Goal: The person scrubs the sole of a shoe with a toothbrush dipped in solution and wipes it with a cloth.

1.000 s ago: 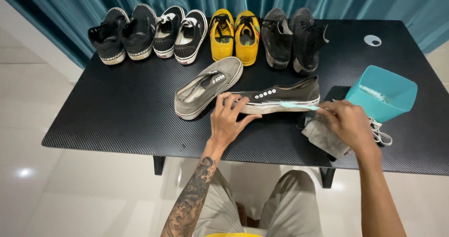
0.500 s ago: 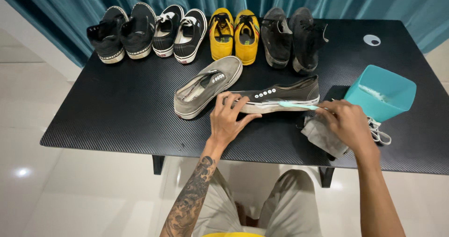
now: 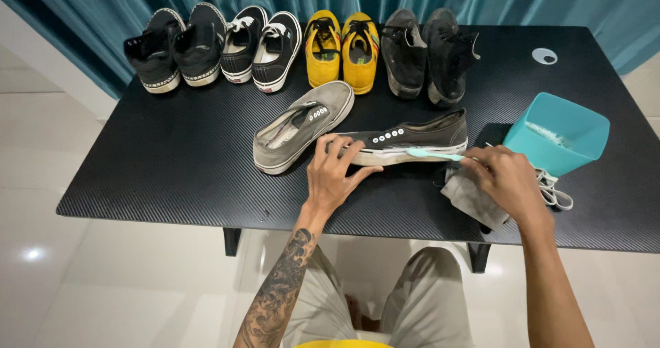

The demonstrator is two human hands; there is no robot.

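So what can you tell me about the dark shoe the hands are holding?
The dark grey canvas slip-on shoe lies on its side on the black textured table, its white rubber sole facing the person. It has white eyelets and no laces. The left hand presses its toe end; the right hand holds a light teal toothbrush against the sole.

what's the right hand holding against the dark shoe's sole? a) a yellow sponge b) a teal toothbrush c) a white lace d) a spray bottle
b: the right hand holds a teal toothbrush whose head lies along the white sole edge of the dark shoe, while the left hand steadies the toe.
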